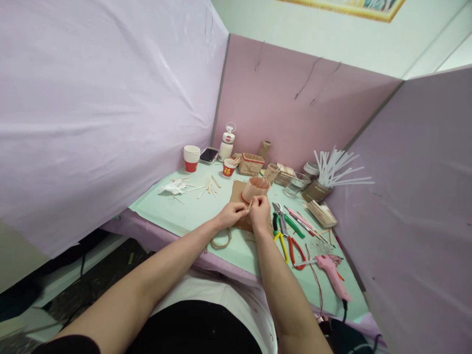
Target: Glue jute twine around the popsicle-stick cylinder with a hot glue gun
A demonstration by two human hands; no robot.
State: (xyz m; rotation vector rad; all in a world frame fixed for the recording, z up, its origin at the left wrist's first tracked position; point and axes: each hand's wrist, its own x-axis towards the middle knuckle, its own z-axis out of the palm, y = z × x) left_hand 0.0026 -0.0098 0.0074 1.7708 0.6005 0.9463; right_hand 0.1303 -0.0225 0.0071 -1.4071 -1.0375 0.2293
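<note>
While your forearms reach in over the front edge of the pale mint-green worktop (pixel 165 211), your two hands meet near its middle. Your left hand (pixel 232 215) has thumb and fingers pressed together, pinching what looks like a small, thin, pale sliver (pixel 250 204); your right hand (pixel 260 210) pinches it too, from the other side. It's too small to tell whether it is wood or twine.

Just beyond your fingers, the round container of upright pale wooden sticks with a red band at its base (pixel 255 189) stands on a flat brown sheet (pixel 238 191), well in from the front edge; you can't tell whether your right hand touches it.

The step in hand seems to be fine fingertip work on the sliver, apart from the container. The next move probably calls for a light, even pinch and steady wrists, with the knuckles clear of the container. The pink glue gun (pixel 333 275) lies near the worktop's front right corner, apart from both hands.
</note>
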